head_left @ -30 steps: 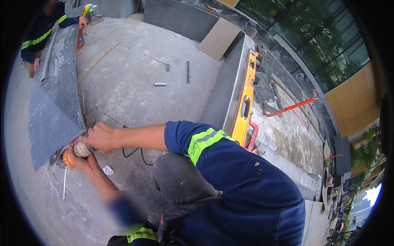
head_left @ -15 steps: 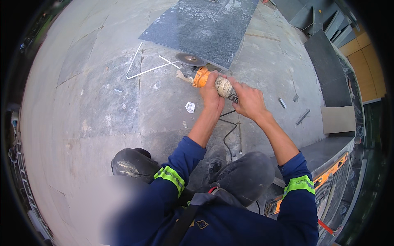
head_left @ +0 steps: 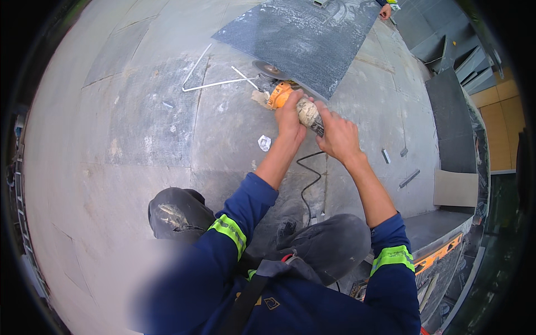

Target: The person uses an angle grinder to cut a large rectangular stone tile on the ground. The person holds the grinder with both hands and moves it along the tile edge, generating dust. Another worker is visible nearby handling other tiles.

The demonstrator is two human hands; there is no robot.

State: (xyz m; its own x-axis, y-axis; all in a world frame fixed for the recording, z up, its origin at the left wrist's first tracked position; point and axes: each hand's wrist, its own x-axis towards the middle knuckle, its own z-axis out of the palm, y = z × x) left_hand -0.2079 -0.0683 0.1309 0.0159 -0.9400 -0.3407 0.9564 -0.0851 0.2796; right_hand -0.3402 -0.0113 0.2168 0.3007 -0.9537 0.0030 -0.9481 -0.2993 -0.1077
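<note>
Both of my hands are wrapped round an orange angle grinder (head_left: pixel 281 95) with a dusty, taped body. My left hand (head_left: pixel 291 116) grips it just behind the orange head, and my right hand (head_left: pixel 339 134) closes on the rear of the body. The grinder's round disc (head_left: pixel 270 70) is at the near edge of a dark grey stone slab (head_left: pixel 304 42); whether it touches the stone I cannot tell. White dust smears the slab's top. From the rear of the tool a black cord (head_left: pixel 310 187) runs down between my knees.
A thin white bent strip (head_left: pixel 218 85) lies left of the disc. A crumpled white scrap (head_left: pixel 264 143) and small offcuts (head_left: pixel 409 178) are on the paved floor (head_left: pixel 145 123). Another person's hand (head_left: pixel 385 12) shows beyond the slab. Dark panels (head_left: pixel 455 120) and an orange level (head_left: pixel 438 254) lie right.
The view has shifted, so the slab appears farther right. The disc now sits closer along the slab's near edge. Another person's hand has come more into view. Both hands keep their hold.
</note>
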